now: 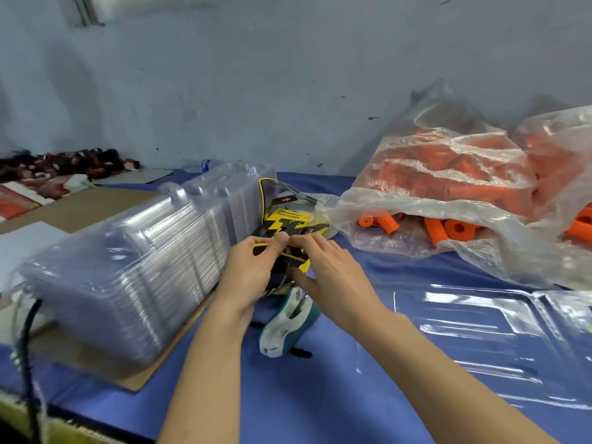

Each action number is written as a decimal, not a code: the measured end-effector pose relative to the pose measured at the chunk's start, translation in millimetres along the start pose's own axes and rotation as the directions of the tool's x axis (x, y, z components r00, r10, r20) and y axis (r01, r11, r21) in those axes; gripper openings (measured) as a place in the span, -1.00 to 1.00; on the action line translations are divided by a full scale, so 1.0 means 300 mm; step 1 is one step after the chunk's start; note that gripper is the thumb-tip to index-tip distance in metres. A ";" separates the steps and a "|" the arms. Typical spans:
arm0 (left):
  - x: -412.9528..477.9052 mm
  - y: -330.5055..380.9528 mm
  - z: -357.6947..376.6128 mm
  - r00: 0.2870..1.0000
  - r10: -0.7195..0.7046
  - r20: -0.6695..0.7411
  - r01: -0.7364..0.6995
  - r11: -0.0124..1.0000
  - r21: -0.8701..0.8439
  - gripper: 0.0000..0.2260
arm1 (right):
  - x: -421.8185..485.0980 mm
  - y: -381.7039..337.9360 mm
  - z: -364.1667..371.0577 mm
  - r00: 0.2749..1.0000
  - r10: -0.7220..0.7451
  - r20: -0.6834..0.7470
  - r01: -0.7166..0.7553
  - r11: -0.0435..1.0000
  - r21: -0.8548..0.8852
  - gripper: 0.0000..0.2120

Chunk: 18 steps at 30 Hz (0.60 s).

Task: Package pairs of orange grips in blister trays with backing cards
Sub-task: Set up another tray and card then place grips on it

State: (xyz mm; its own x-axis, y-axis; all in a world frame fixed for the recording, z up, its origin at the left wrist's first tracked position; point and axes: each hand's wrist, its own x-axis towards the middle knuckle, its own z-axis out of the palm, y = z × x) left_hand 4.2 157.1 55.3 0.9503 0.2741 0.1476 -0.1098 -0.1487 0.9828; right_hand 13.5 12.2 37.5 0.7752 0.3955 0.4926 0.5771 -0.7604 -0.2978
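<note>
A bundle of yellow-and-black backing cards [290, 219] stands in the middle of the blue table. My left hand [250, 270] pinches the near cards between thumb and fingers. My right hand [333, 267] meets it from the right, fingertips on the same cards and thumb below them. An open clear blister tray [474, 344] lies flat at the right. Orange grips [445, 230] spill from the mouth of a clear plastic bag [448, 174] at the back right.
A tall stack of nested clear blister trays [141, 261] lies on cardboard at the left. A white-and-teal stapler [288, 322] sits just below my hands. A black cable [27, 363] runs along the left edge. Dark red clutter [64, 165] lies at the far left.
</note>
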 end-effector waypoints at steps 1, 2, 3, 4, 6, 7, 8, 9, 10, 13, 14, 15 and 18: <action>0.005 0.005 -0.007 1.000 -0.030 0.001 0.030 0.999 -0.026 -0.76 | -0.007 0.002 0.003 1.000 0.005 -0.016 -0.005 1.000 0.031 -0.61; 0.010 0.008 -0.017 0.998 -0.062 -0.006 0.062 0.997 -0.052 -0.76 | -0.013 0.001 0.011 1.000 0.002 -0.022 0.000 0.999 0.053 -0.62; 0.015 0.008 -0.026 0.996 -0.093 -0.011 0.092 0.992 -0.091 -0.77 | -0.018 0.001 0.018 1.000 -0.012 -0.017 0.013 0.998 0.057 -0.64; 0.018 0.011 -0.029 0.993 -0.121 -0.010 0.118 0.983 -0.141 -0.78 | -0.023 0.003 0.025 1.000 -0.030 -0.004 0.030 0.998 0.047 -0.67; 0.022 0.016 -0.034 0.988 -0.152 -0.029 0.142 0.965 -0.221 -0.76 | -0.027 0.006 0.031 0.998 -0.061 0.021 0.060 0.998 0.008 -0.72; 0.024 0.017 -0.036 0.987 -0.152 -0.062 0.133 0.963 -0.232 -0.76 | -0.027 0.007 0.033 0.997 -0.076 0.030 0.076 0.997 -0.019 -0.73; 0.025 0.019 -0.036 0.986 -0.137 -0.098 0.113 0.971 -0.212 -0.75 | -0.028 0.010 0.034 0.995 -0.094 0.039 0.096 0.994 -0.051 -0.71; 0.024 0.020 -0.038 0.986 -0.105 -0.129 0.083 0.983 -0.166 -0.73 | -0.026 0.010 0.035 0.992 -0.118 0.053 0.122 0.988 -0.090 -0.68; 0.022 0.021 -0.040 0.987 -0.061 -0.148 0.045 0.993 -0.108 -0.71 | -0.026 0.009 0.036 0.987 -0.142 0.070 0.150 0.980 -0.129 -0.65; 0.010 0.035 -0.041 0.975 0.139 -0.172 -0.120 0.986 0.112 -0.74 | -0.026 0.000 0.039 0.984 -0.161 0.078 0.174 0.963 -0.206 -0.61; 0.008 0.043 -0.042 0.965 0.200 -0.171 -0.168 0.968 0.185 -0.76 | -0.027 -0.003 0.039 0.987 -0.147 0.062 0.157 0.965 -0.210 -0.61; 0.007 0.050 -0.043 0.954 0.248 -0.169 -0.204 0.948 0.244 -0.76 | -0.028 -0.005 0.038 0.990 -0.130 0.047 0.137 0.967 -0.213 -0.63; 0.007 0.075 -0.050 0.921 0.339 -0.189 -0.266 0.906 0.328 -0.77 | -0.028 0.003 0.034 0.993 -0.121 0.014 0.121 0.967 -0.226 -0.76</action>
State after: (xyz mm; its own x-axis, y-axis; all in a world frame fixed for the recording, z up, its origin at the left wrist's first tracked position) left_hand -0.5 168.5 79.5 0.7833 0.3819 0.4905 -0.2571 -0.5194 0.8149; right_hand 10.0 13.4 24.7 0.7035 0.4913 0.5135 0.5933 -0.8038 -0.0437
